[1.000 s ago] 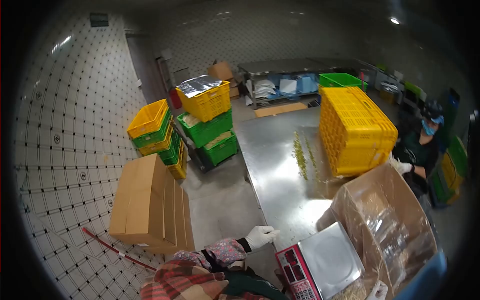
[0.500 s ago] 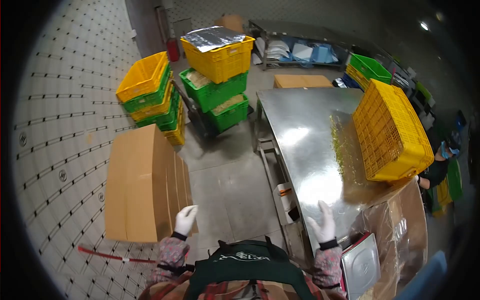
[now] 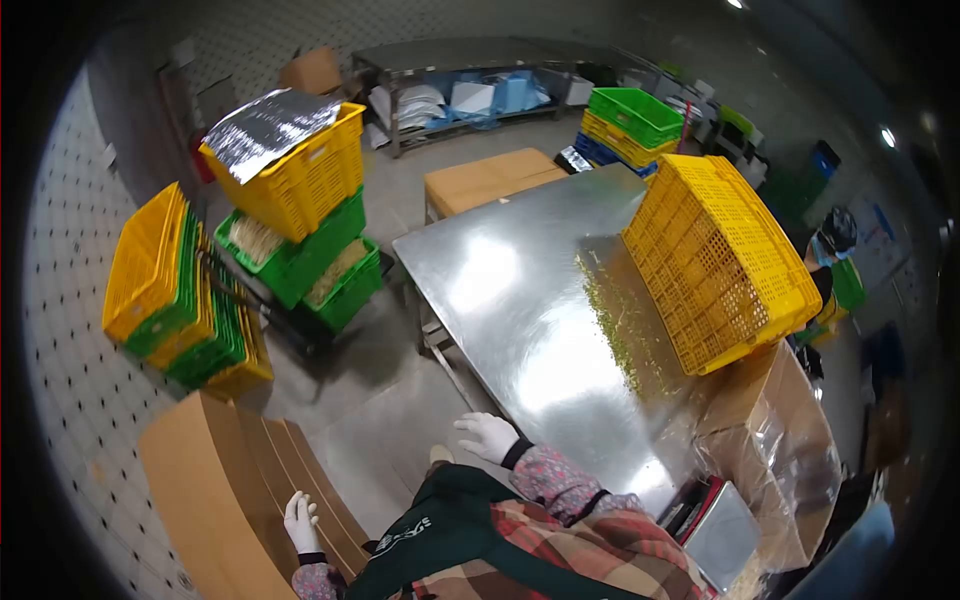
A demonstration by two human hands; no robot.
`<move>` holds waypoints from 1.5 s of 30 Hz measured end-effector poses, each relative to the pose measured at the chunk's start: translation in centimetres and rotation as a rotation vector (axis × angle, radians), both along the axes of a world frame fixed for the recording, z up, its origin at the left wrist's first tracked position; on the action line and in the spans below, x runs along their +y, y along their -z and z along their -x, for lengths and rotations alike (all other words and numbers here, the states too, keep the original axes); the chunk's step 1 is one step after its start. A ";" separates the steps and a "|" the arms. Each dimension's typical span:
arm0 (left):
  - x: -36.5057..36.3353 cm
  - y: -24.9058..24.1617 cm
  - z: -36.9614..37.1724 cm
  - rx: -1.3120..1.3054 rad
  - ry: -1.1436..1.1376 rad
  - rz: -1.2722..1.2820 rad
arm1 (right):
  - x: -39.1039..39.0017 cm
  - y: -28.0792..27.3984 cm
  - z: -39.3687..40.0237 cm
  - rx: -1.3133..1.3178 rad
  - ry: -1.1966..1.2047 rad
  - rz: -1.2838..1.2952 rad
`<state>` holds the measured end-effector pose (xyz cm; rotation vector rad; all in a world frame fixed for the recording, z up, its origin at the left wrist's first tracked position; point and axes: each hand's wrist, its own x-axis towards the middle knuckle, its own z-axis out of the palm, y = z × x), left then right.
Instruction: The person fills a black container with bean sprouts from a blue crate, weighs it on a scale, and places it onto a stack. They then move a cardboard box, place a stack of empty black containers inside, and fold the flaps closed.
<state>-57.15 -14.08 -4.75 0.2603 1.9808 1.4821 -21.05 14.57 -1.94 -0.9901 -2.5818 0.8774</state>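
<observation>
My left hand [image 3: 302, 521], in a white glove, hangs beside the upright flat cardboard boxes [image 3: 262, 470], with its fingers loosely curled, apart and holding nothing. My right hand [image 3: 487, 437], gloved the same way, hovers in front of my body by the near edge of the metal table [image 3: 520, 330]. Its fingers are spread and nothing is in them. A yellow crate [image 3: 715, 265] stands tilted at the table's right side, its open side hidden. Small green sprout scraps [image 3: 608, 325] lie scattered beside it on the metal.
Stacked yellow and green crates [image 3: 185, 310] stand at left, near a foil-covered yellow crate [image 3: 290, 170] on green ones. A plastic-lined carton [image 3: 775, 440] and a scale [image 3: 720, 535] sit at lower right. Another person [image 3: 825, 245] is behind the tilted crate.
My view has swung right, shifting the crates and table leftward in it. My right hand has come from over the table to in front of my body. Both hands remain without anything held.
</observation>
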 end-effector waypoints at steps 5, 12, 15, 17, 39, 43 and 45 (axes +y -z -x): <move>10.1 -1.9 8.0 -0.058 0.030 -0.027 | 9.0 -1.4 5.4 0.067 0.168 -0.035; 21.6 0.0 18.0 0.010 0.028 0.031 | 12.6 0.6 5.3 0.004 0.446 -0.068; 26.3 2.2 24.0 -0.006 -0.058 0.004 | 12.5 0.6 6.8 -0.137 0.577 -0.053; 30.1 4.0 29.1 -0.061 -0.169 0.004 | 13.1 0.3 8.7 -0.181 0.642 -0.048; 57.8 10.3 48.8 -0.267 -0.442 0.207 | 23.3 0.0 26.9 -0.728 1.338 0.264; 59.2 9.0 47.6 -0.354 -0.532 0.053 | 23.3 1.3 27.0 -0.708 1.418 0.275; 59.4 8.8 48.0 -0.411 -0.493 0.017 | 23.6 1.3 27.3 -0.703 1.424 0.259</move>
